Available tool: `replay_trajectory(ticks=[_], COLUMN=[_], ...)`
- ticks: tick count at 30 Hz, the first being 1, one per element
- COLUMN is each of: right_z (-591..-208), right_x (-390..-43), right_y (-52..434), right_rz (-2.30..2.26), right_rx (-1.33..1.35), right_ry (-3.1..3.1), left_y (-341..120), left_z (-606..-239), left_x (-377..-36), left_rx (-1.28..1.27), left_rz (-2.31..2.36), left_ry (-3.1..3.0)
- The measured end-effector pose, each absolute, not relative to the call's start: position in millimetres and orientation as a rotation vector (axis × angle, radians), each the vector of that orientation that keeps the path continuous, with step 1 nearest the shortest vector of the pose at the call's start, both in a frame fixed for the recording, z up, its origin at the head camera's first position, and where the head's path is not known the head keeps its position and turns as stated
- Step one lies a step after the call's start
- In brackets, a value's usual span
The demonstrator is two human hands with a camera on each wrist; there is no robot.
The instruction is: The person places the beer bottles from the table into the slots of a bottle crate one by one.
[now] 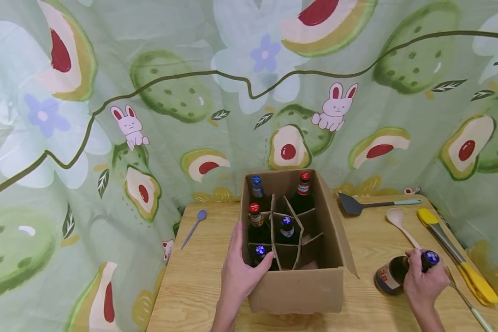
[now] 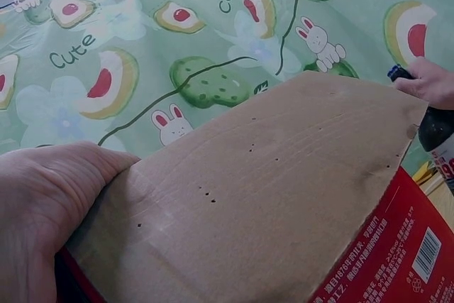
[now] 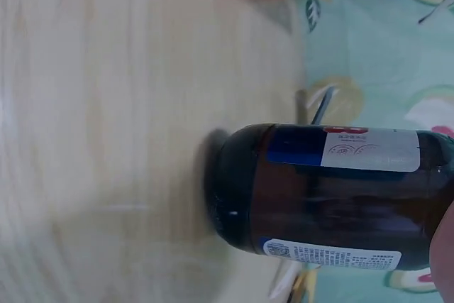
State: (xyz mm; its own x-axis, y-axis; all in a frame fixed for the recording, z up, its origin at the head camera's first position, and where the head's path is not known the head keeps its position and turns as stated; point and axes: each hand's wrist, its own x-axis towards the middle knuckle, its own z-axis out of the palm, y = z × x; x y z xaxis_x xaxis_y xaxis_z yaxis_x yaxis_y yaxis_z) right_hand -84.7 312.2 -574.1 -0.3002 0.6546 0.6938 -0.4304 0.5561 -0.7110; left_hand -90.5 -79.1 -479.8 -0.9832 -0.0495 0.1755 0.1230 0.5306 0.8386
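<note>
My right hand [image 1: 426, 281] grips a dark beer bottle [image 1: 392, 276] by its neck, its blue cap showing above the fingers. The bottle's base is close over the table, right of an open cardboard box [image 1: 296, 290]. At the box's near left corner, my left hand [image 1: 246, 272] holds the wall, fingers outside and thumb over the rim. Cardboard dividers [image 1: 288, 249] split the box into cells. Several capped bottles stand inside, among them a red-capped bottle [image 1: 304, 189] at the back right and a blue-capped bottle [image 1: 287, 228] mid-box. The left thumb partly covers another blue-capped bottle [image 1: 260, 251].
On the wooden table [image 1: 203, 276], a small blue spoon [image 1: 195, 226] lies left of the box. To the right are a dark spatula [image 1: 373, 204], a pale ladle [image 1: 402, 223], yellow-tipped tongs [image 1: 456, 253] and a thin-handled utensil [image 1: 469, 302]. A patterned curtain [image 1: 240, 129] hangs behind.
</note>
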Motion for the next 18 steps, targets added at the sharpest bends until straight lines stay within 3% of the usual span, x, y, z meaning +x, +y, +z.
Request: replay_trajectory(ticks=[7, 18], right_z=[-533.6, -429.9], right_x=[-87.5, -100.3], right_y=[301.1, 277.2], right_rz=[1.211, 1.347], right_rx=[-0.072, 0.049], right_ry=[-1.483, -1.056], left_y=[-80.3, -80.8], left_z=[-479.9, -481.1], left_x=[-90.3, -92.4], left_rx=[-0.058, -0.090], left_rz=[-1.439, -1.432], left_ry=[-2.586, -2.582])
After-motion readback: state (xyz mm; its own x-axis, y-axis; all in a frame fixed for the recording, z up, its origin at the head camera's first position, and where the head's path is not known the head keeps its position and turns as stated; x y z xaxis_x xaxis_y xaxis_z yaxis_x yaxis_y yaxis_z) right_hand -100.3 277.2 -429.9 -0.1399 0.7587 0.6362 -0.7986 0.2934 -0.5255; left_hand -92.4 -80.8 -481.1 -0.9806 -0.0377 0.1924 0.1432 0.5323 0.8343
